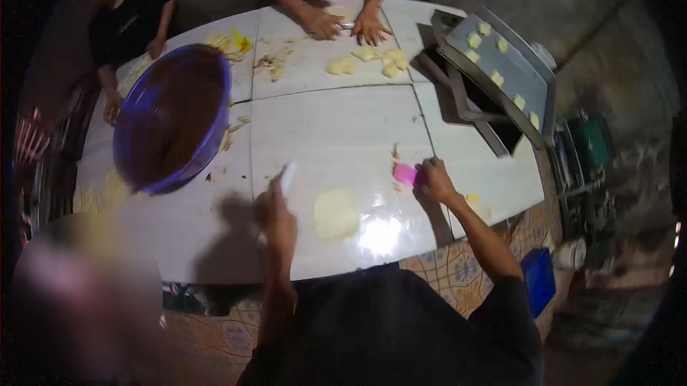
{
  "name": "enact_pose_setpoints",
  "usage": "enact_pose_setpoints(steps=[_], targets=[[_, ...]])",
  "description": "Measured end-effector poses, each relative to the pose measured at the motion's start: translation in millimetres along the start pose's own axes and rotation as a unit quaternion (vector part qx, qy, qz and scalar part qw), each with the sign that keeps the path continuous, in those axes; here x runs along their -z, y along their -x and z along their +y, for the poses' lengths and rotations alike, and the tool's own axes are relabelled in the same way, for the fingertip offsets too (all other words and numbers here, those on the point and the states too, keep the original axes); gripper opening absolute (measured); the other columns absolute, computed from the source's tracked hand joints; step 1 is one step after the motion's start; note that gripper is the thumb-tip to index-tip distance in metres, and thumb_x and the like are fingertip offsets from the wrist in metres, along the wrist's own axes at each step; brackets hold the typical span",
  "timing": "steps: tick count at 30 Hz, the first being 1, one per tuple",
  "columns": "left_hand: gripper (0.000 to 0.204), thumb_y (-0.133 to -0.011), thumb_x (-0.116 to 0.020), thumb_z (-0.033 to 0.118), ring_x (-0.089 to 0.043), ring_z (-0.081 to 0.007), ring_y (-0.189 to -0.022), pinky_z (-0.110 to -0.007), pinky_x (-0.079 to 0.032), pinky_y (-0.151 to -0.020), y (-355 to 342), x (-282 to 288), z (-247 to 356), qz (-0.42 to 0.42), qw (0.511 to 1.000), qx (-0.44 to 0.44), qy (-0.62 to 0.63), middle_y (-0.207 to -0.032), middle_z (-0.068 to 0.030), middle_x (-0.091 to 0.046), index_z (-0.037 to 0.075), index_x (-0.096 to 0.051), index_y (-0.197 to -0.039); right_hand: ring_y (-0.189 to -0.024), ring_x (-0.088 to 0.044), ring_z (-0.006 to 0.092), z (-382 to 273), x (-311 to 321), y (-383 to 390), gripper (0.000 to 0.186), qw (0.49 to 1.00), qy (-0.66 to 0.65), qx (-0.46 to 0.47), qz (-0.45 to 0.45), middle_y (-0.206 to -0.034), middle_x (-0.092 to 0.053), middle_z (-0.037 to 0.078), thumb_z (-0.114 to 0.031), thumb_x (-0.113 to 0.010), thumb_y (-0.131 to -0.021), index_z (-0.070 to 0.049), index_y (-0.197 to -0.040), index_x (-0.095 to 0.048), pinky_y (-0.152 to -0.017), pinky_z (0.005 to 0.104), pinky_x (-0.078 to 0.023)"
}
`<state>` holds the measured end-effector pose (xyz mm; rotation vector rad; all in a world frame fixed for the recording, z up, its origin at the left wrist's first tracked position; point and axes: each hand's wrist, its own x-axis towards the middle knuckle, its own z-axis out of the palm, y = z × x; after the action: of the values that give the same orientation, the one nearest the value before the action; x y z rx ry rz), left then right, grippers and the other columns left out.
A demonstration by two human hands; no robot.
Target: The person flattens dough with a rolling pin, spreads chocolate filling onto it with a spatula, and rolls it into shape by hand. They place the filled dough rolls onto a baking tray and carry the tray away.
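My left hand [273, 203], smeared by motion, is closed around a short, narrow white tool [288, 179] held above the table; its exact kind is unclear. In my right hand [433, 180] is a small pink scraper [405, 173], its blade close to the tabletop beside a few brown crumbs [396, 153]. A flat, pale yellow sheet of dough [335, 214] lies between my hands, untouched by either. Bright glare shines on the table just right of it.
The white tiled table [322, 125] carries a large purple basin [221, 110] of brown filling at left. Dough pieces [393, 61] lie before a co-worker's hands [343, 26] across from me. Stacked metal trays [488, 57] hold small dough pieces at right. Another person [139, 21] stands far left.
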<state>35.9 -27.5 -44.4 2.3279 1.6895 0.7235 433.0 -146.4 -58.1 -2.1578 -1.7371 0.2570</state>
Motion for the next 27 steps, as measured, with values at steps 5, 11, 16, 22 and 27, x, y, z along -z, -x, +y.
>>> enact_pose_setpoints(steps=[5, 11, 16, 22, 27], targets=[[0.061, -0.090, -0.060, 0.000, -0.058, -0.0394, -0.103, -0.052, -0.046, -0.091, 89, 25, -92, 0.084, 0.982, 0.120, -0.122, -0.115, -0.0219, -0.060, 0.010, -0.044, -0.148, -0.069, -0.065, 0.0242, -109, 40, -47, 0.021, 0.976, -0.195, 0.084, -0.048, -0.093, -0.065, 0.013, 0.009, -0.058, -0.085, 0.004, -0.106, -0.062, -0.062, 0.0343, -0.051], [0.056, -0.088, -0.056, 0.004, -0.055, -0.0439, -0.113, -0.055, -0.043, -0.098, 117, 21, -99, 0.112, 0.966, 0.177, -0.152, -0.125, -0.0226, -0.055, 0.011, -0.052, -0.144, -0.093, -0.064, 0.0404, -389, 36, -206, 0.020, 0.907, -0.097, 0.399, -0.092, -0.108, -0.068, 0.016, -0.005, -0.064, -0.087, -0.006, -0.106, -0.069, -0.078, 0.0463, -0.052], [0.040, -0.085, -0.057, 0.006, -0.061, -0.0368, -0.092, -0.051, -0.049, -0.080, 105, 26, -103, 0.235, 0.952, 0.142, -0.136, -0.105, -0.0194, -0.064, 0.011, -0.070, -0.122, -0.090, -0.072, 0.0373, -501, -79, -303, 0.026, 0.844, 0.191, 0.453, -0.216, -0.094, -0.073, 0.020, -0.013, -0.063, -0.083, -0.002, -0.105, -0.068, -0.075, 0.0499, -0.057], [0.031, -0.090, -0.056, 0.013, -0.062, -0.0361, -0.090, -0.050, -0.050, -0.077, 100, 31, -107, 0.246, 0.941, 0.139, -0.185, -0.104, -0.0174, -0.064, 0.012, -0.070, -0.117, -0.077, -0.071, 0.0285, -523, -129, -332, 0.027, 0.680, 0.281, 0.583, -0.345, -0.093, -0.073, 0.017, -0.016, -0.064, -0.084, -0.009, -0.109, -0.067, -0.059, 0.0433, -0.056], [0.039, -0.093, -0.064, 0.026, -0.059, -0.0377, -0.113, -0.054, -0.047, -0.094, 112, 23, -102, 0.199, 0.953, 0.176, -0.145, -0.118, -0.0168, -0.059, 0.015, -0.063, -0.130, -0.061, -0.061, 0.0200, -519, -101, -338, 0.038, 0.674, 0.051, 0.490, -0.551, -0.076, -0.069, 0.012, -0.016, -0.067, -0.084, 0.000, -0.118, -0.069, -0.057, 0.0381, -0.049]])
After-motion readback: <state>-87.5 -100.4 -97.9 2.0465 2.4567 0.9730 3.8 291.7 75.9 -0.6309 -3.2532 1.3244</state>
